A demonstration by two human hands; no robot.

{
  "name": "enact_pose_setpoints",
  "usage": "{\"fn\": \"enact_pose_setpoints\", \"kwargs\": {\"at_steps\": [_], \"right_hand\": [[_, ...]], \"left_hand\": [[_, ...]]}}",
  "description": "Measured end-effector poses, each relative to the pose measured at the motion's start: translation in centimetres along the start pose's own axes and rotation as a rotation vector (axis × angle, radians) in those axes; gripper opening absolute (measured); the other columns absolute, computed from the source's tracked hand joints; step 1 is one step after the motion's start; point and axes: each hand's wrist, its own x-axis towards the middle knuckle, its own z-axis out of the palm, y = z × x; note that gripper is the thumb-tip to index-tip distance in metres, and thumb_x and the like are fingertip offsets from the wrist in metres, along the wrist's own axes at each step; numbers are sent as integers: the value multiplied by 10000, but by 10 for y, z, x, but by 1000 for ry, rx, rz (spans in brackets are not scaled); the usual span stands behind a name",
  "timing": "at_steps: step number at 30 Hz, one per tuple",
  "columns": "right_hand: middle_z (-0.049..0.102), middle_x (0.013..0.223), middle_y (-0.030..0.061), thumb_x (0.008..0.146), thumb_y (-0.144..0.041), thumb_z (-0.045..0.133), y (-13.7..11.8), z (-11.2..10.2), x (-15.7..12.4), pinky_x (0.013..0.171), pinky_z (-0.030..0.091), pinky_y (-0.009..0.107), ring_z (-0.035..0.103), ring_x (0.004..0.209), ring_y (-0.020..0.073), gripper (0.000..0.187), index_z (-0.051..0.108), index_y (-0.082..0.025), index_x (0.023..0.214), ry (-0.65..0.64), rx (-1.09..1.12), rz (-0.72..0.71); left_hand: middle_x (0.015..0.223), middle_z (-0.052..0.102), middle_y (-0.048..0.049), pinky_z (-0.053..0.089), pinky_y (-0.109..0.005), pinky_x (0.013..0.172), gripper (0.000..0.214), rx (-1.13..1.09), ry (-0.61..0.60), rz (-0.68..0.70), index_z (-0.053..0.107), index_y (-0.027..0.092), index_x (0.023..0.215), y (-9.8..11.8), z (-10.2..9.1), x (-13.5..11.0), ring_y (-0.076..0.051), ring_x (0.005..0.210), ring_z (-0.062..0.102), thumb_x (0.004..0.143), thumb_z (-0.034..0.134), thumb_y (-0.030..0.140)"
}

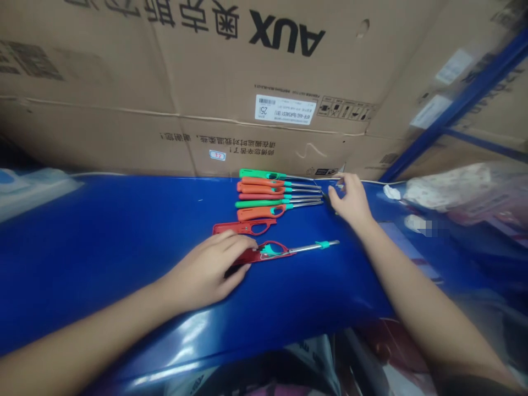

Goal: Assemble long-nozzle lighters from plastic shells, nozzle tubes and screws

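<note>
My left hand (220,264) is closed around the handle of a red long-necked lighter (280,252) whose casing is open, showing turquoise inner parts. Its metal tube points right and carries a turquoise collar near the tip. Just above lies the separate red casing half (247,226), partly behind my left fingers. At the tube tips of the lighter row, my right hand (351,202) has thumb and forefinger apart. Beside that thumb is a slim dark tool (329,204), mostly hidden; its kind is unclear.
Several green, orange and red lighters (260,197) lie in a row on the blue tabletop (124,247), tubes to the right. A large cardboard box (198,71) stands behind. White crumpled pieces (391,192) and plastic-wrapped bags (449,184) lie to the right, near a blue metal post (416,135).
</note>
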Motion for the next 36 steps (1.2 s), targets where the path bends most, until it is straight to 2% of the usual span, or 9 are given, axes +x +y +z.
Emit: {"fn": "enact_pose_setpoints", "kwargs": {"at_steps": [2, 5, 8, 12, 16, 21, 26, 32, 36], "right_hand": [[562, 1293, 221, 875, -290, 496, 19, 2, 4, 1002, 420, 496, 501, 1199, 364, 494, 536, -106, 1331, -32, -91, 113], [459, 1454, 264, 892, -310, 484, 41, 8, 3, 1033, 392, 549, 430, 1298, 421, 627, 431, -52, 1461, -121, -179, 245], [377, 1563, 234, 933, -323, 435, 50, 19, 2, 1091, 367, 523, 371, 1387, 389, 643, 374, -54, 1514, -227, -221, 295], [326, 1623, 162, 986, -339, 348, 52, 28, 3, 1137, 320, 558, 329, 1443, 353, 581, 388, -134, 1529, -323, -257, 320], [438, 1559, 142, 1000, -360, 344, 49, 25, 3, 1113, 350, 571, 389, 1401, 338, 513, 485, -192, 1464, -343, -283, 321], [585, 1344, 196, 961, -248, 414, 39, 15, 2, 1027, 410, 494, 501, 1261, 337, 380, 643, -128, 1239, -274, -334, 323], [633, 1222, 206, 934, -175, 458, 34, 14, 1, 976, 425, 481, 570, 1158, 319, 306, 673, -91, 1135, -248, -316, 347], [646, 1221, 238, 911, -193, 463, 27, 4, 4, 995, 412, 492, 556, 1160, 345, 321, 693, -84, 1107, -135, -147, 320], [711, 1095, 175, 896, -230, 494, 7, -6, 6, 886, 501, 414, 628, 908, 257, 303, 697, -108, 1085, -92, 86, 239]], "left_hand": [[1237, 666, -80, 521, -410, 947, 298, 46, -3, -2, 566, 226, 1237, 1, -4, -1, -258, 1148, 619, 944, 536, 275], [1273, 668, -85, 521, -445, 974, 356, 129, -16, -10, 566, 229, 1272, 1, -9, -2, -288, 1182, 617, 931, 556, 328], [1280, 677, -84, 519, -470, 999, 363, 172, -33, -20, 583, 227, 1273, 0, -11, -2, -297, 1178, 627, 932, 547, 347], [1315, 667, -94, 524, -465, 1011, 386, 178, -2, -17, 594, 222, 1287, -2, -11, -2, -295, 1184, 635, 924, 557, 348], [1308, 673, -89, 536, -462, 997, 407, 177, 16, -21, 604, 231, 1284, -1, -11, -2, -294, 1171, 647, 901, 588, 366], [1291, 679, -94, 566, -458, 926, 413, 221, 2, -29, 597, 223, 1272, 1, -14, -2, -306, 1155, 651, 896, 582, 393], [1295, 672, -96, 575, -451, 899, 428, 249, 1, -42, 588, 229, 1291, -1, -15, -2, -308, 1165, 646, 901, 570, 405], [1266, 687, -98, 577, -440, 869, 464, 264, 35, -46, 573, 227, 1334, -1, -18, -2, -308, 1113, 669, 903, 568, 399], [1258, 691, -82, 575, -412, 858, 430, 245, 63, -28, 588, 235, 1302, 3, -18, -2, -288, 1109, 667, 895, 584, 373]]}}
